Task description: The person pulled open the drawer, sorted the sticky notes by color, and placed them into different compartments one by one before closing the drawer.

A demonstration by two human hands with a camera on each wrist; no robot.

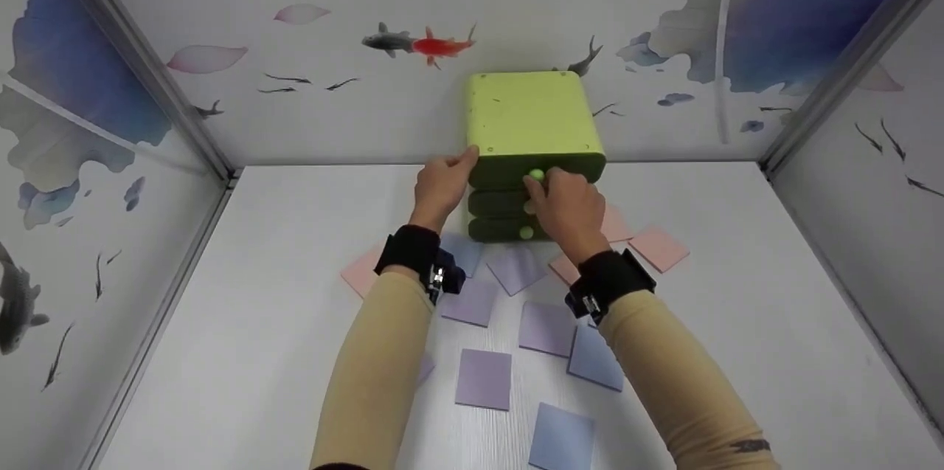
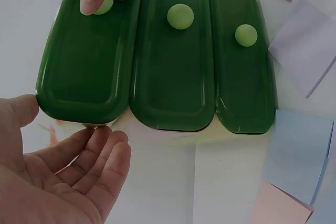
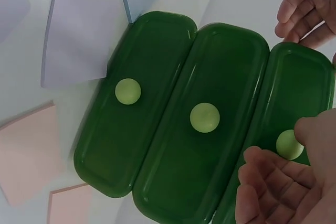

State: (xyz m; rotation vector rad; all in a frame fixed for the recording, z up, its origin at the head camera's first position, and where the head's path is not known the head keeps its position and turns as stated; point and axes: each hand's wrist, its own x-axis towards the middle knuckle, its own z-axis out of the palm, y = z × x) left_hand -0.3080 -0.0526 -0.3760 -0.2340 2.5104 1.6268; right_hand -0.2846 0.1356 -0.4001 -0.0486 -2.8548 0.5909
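Note:
A small drawer cabinet (image 1: 527,112) with a yellow-green top and three dark green drawer fronts stands against the back wall. Each drawer has a round light green knob. My right hand (image 1: 571,212) pinches the top drawer's knob (image 3: 289,145) between thumb and fingers. At the cabinet's upper left corner is my left hand (image 1: 441,189), its thumb at the top edge and its loosely bent fingers touching the side. The middle knob (image 2: 180,16) and bottom knob (image 2: 246,35) are untouched. All three drawer fronts sit nearly level with one another.
Square cards in purple (image 1: 483,379), blue (image 1: 562,437) and pink (image 1: 658,249) lie scattered over the white table (image 1: 280,322) before and beside the cabinet. Printed panels (image 1: 310,116) with fish and petals enclose the table at the back and sides.

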